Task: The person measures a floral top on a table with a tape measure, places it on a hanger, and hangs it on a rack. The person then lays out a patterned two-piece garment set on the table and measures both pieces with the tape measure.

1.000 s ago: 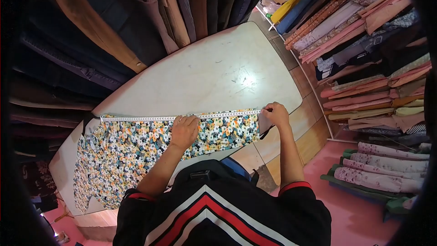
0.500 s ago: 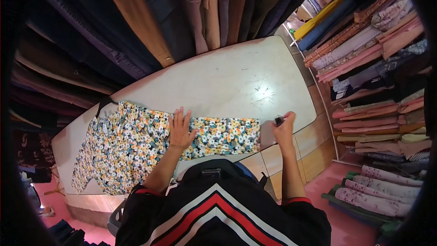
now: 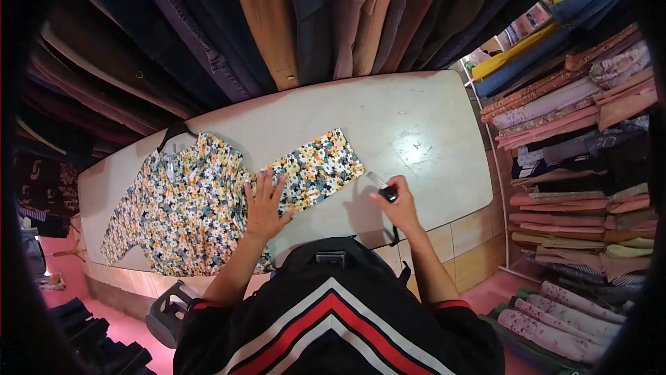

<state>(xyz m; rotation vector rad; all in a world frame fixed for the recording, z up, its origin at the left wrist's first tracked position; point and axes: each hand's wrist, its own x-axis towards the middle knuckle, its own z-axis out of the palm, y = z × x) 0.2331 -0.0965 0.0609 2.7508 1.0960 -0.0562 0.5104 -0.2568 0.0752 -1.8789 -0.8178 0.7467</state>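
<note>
A floral garment (image 3: 187,201) in white, orange, yellow and teal lies on the pale table (image 3: 319,111), a black hanger (image 3: 175,131) at its neck. One sleeve (image 3: 322,167) stretches up and to the right. My left hand (image 3: 263,208) rests flat with spread fingers where this sleeve meets the body. To the right of the cuff, my right hand (image 3: 402,208) grips a black tape measure (image 3: 388,193). A short pale end of its tape points towards the cuff, and a black strap hangs below.
Dark and brown trousers (image 3: 263,21) hang along the table's far edge. Racks of folded clothes (image 3: 562,201) stand on the right. A dark grey chair (image 3: 166,312) is at the lower left, near dark folded clothes (image 3: 97,333).
The long white tape has left the garment and only a short end shows. My right hand has moved left with the tape measure. The sleeve now slants upward, and my left hand lies flat with spread fingers.
</note>
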